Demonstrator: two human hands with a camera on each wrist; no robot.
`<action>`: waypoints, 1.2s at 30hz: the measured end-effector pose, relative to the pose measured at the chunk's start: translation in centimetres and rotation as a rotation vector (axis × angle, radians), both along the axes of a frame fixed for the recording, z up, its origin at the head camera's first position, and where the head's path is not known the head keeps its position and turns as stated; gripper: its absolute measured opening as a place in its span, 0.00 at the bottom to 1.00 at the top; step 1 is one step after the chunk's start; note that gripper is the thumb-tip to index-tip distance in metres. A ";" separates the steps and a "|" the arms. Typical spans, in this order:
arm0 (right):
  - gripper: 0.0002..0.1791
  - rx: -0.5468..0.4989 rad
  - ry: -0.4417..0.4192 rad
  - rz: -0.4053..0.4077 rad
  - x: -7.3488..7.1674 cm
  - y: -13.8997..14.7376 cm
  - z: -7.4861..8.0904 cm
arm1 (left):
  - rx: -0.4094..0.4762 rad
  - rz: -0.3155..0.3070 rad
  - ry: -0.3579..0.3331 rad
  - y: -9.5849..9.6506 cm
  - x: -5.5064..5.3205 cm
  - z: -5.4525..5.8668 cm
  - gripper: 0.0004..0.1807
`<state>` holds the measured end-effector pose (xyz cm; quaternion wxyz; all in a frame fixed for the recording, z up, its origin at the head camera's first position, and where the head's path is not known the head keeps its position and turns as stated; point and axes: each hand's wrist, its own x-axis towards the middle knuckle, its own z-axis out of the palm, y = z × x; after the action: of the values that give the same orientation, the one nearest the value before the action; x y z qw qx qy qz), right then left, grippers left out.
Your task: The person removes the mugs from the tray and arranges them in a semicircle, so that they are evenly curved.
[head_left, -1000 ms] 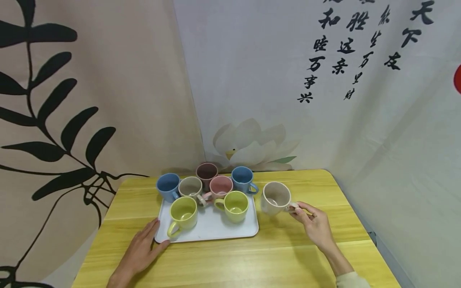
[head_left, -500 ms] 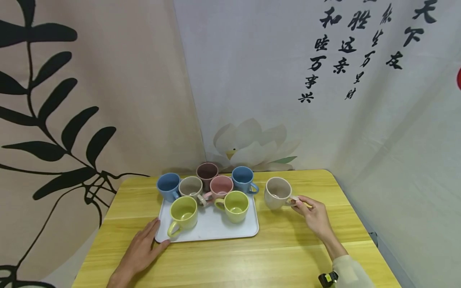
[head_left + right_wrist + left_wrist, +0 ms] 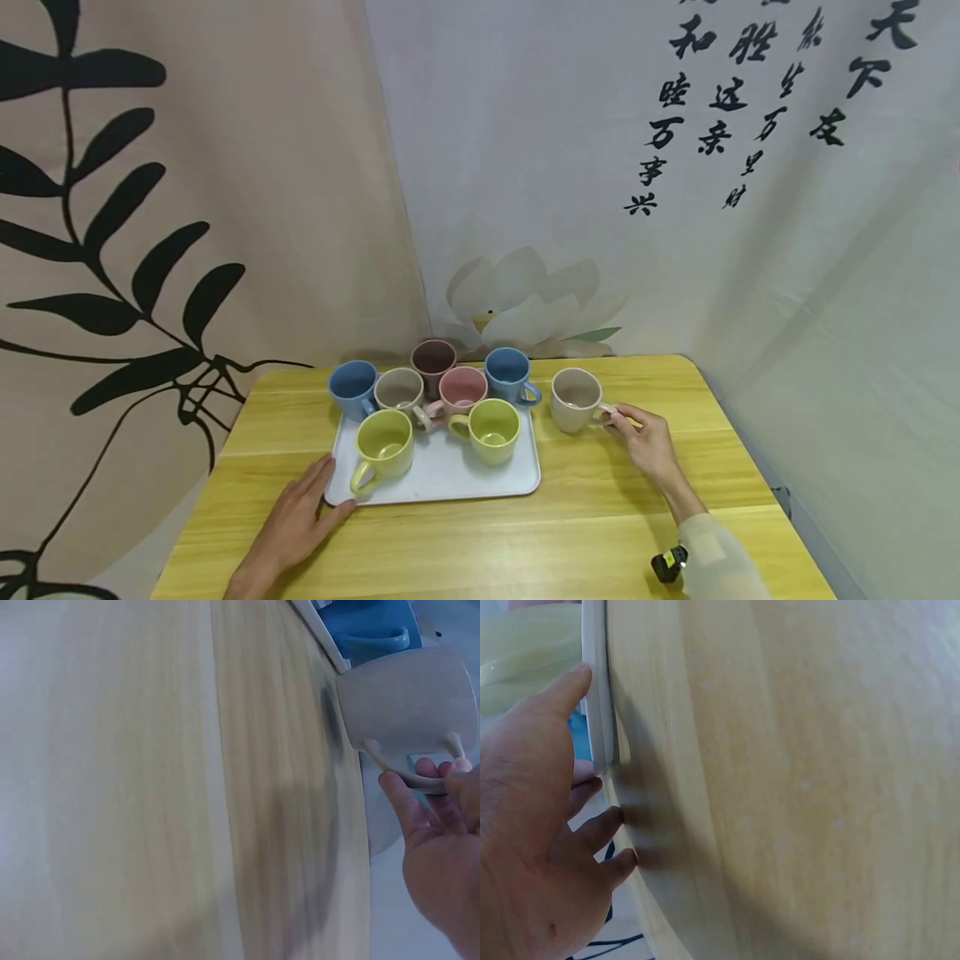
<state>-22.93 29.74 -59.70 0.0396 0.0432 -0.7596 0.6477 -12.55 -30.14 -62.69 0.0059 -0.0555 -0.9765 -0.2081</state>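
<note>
From my remote post, I watched the person's right hand (image 3: 648, 446) pinch the handle of a beige mug (image 3: 573, 415) between thumb and fingers, the mug upright above or on the counter (image 3: 487, 550), just beyond the right end of a white tray (image 3: 442, 485). Whether its base touched down, I could not tell. The left hand (image 3: 296, 512) lay at the tray's near left corner, fingers spread, thumb against the rim. Near the beige mug, a blue mug (image 3: 506, 386) stood at the tray's back right, its handle jutting toward the gap. I judged a knock there the likeliest trouble, should the beige mug swing left. A handle-only pinch, I reckoned, could also let it tip or twist, and a hard push from the left hand could jolt the crowded tray.
</note>
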 end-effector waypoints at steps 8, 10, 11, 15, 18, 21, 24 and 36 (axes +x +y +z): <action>0.17 0.017 -0.019 0.002 -0.6 0.2 -0.5 | 0.012 -0.005 0.017 0.2 0.0 0.0 0.51; 0.17 0.015 -0.023 0.004 -0.7 0.2 -0.6 | 0.011 -0.009 0.023 0.2 0.0 0.0 0.51; 0.17 0.013 -0.029 0.007 -0.8 0.2 -0.7 | 0.012 -0.008 0.025 0.2 -0.1 0.0 0.51; 0.18 -0.004 -0.047 0.014 -0.9 0.2 -1.0 | 0.014 -0.005 0.023 0.2 -0.1 -0.1 0.51; 0.18 -0.019 -0.055 0.016 -1.0 0.2 -1.2 | 0.018 0.004 0.009 0.1 -0.1 -0.2 0.52; 0.18 -0.018 -0.055 0.019 -1.2 0.2 -1.4 | 0.018 0.011 -0.007 0.1 -0.1 -0.1 0.53; 0.19 -0.022 -0.048 0.015 -1.5 0.2 -1.5 | 0.016 0.018 -0.021 0.2 -0.1 -0.1 0.53; 0.20 -0.051 -0.090 0.025 -2.4 0.1 -1.4 | 0.017 0.016 -0.014 0.1 0.0 -0.1 0.52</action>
<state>-25.32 29.88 -61.06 -0.0016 0.0226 -0.7433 0.6685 -12.53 -30.02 -62.75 0.0014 -0.0463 -0.9751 -0.2169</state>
